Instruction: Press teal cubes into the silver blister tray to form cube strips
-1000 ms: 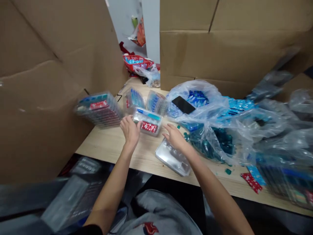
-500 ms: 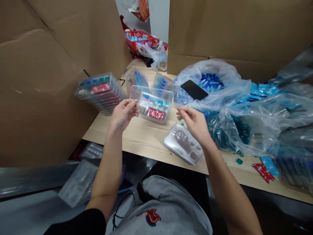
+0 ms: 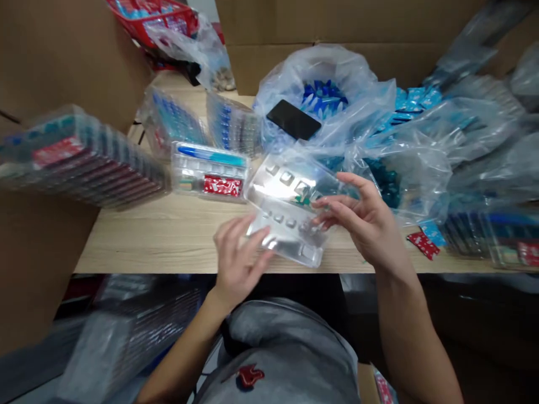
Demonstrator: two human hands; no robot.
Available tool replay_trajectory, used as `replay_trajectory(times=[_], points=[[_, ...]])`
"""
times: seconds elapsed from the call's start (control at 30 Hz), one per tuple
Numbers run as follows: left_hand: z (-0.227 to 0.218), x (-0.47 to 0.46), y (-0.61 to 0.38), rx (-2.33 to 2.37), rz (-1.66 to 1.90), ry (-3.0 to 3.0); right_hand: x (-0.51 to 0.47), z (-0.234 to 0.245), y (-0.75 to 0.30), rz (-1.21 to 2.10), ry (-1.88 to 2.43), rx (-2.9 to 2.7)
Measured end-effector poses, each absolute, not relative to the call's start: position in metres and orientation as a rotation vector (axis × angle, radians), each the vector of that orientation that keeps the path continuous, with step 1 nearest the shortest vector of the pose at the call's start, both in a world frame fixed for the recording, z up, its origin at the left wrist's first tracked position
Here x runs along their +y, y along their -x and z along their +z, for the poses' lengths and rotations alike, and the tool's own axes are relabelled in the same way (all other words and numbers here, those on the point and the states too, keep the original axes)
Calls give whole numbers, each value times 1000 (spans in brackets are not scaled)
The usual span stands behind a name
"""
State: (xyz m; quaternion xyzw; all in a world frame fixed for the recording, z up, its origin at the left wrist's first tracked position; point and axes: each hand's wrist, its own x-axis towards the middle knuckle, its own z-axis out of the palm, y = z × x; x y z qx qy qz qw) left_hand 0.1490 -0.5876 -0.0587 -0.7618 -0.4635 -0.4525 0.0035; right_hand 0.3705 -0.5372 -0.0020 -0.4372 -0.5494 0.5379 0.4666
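A clear plastic blister tray (image 3: 275, 247) with moulded hollows lies unfolded near the table's front edge, its other half leaning up behind. My left hand (image 3: 240, 258) is at its left side, fingers spread and the tips by the rim. Over the right side is my right hand (image 3: 366, 219), fingers apart; I make out nothing held in it. Small green bits (image 3: 302, 200) show at the tray's middle, near my right fingertips. Just left stands a filled clear tray (image 3: 193, 171) with a blue pen (image 3: 210, 154) and a red patterned packet (image 3: 222, 185).
Stacked filled trays (image 3: 118, 168) stand on the left, with more trays (image 3: 231, 126) behind. Plastic bags (image 3: 269, 101) of blue and green pieces line the back, a black phone (image 3: 293, 119) on one. At right lie a red packet (image 3: 423, 245) and further trays (image 3: 514, 235).
My hands have come from the filled tray to the empty one, which now stands unfolded. The filled tray has been let go. My view has turned right and down.
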Motion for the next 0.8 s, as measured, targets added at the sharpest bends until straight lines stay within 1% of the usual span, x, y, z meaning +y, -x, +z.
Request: replay_trajectory(times=[0.1, 0.17, 0.2, 0.3, 0.37, 0.43, 0.6, 0.7, 0.8], points=[[-70, -583, -135, -1739, -1545, 2259, -535, -22, -384, 1399, 1121, -1456], [-76, -580, -133, -1812, -1520, 2328, -534, -31, -386, 1335, 1180, -1559], [-78, -578, -134, -1837, -1488, 2389, -536, -34, -385, 1231, 1238, -1634], [-87, -579, -139, -1895, -1410, 2512, -543, -38, -381, 715, 1465, -1881], [-92, -581, -141, -1934, -1403, 2504, -550, -42, -378, 451, 1546, -1977], [-97, -583, -141, -1975, -1415, 2479, -556, -49, -374, 361, 1559, -2022], [-104, -588, -139, -2032, -1436, 2481, -563, -68, -361, 269, 1587, -2024], [-111, -593, -137, -2016, -1414, 2524, -568, -55, -365, 168, 1460, -2016], [-122, -601, -131, -2001, -1343, 2587, -566, -20, -390, 67, 1326, -1927]])
